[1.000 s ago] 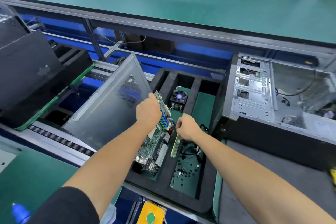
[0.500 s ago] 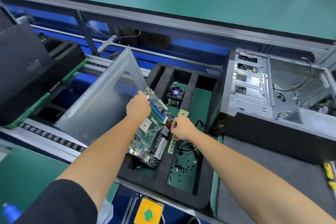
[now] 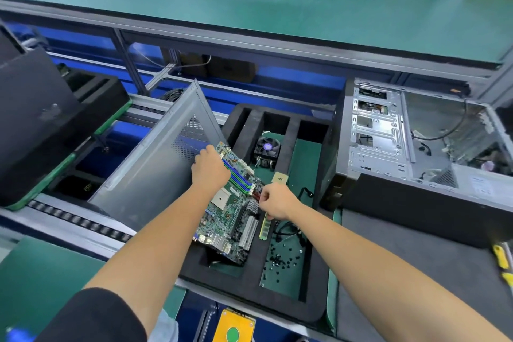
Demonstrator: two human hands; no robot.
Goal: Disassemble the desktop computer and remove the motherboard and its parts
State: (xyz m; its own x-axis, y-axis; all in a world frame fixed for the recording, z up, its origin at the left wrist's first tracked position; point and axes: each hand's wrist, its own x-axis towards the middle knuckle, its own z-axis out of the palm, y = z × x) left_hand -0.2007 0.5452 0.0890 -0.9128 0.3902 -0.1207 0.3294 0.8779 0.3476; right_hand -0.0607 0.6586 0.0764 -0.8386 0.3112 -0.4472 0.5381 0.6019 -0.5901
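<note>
A motherboard (image 3: pixel 231 211) stands tilted in the near-left compartment of a black foam tray (image 3: pixel 249 286), its lower edge sunk into the pocket and its upper corner leaning toward a grey metal side panel (image 3: pixel 150 175) propped just beside the tray's left edge. The left hand (image 3: pixel 209 168) grips the board's upper end by the blue and green memory slots, fingers curled over the edge and hidden behind it. The right hand (image 3: pixel 274 200) sits at the board's right edge with fingertips pinched together; what it pinches is too small to make out. A memory stick (image 3: pixel 265 228) lies in the tray's middle compartment just below that hand, partly covered by it, above scattered black screws (image 3: pixel 280 261). A cooling fan (image 3: pixel 267 148) rests toward the tray's far edge. The open computer case (image 3: pixel 416 141) stands beside the tray's right edge. Both forearms stretch forward, the left sleeve black.
</note>
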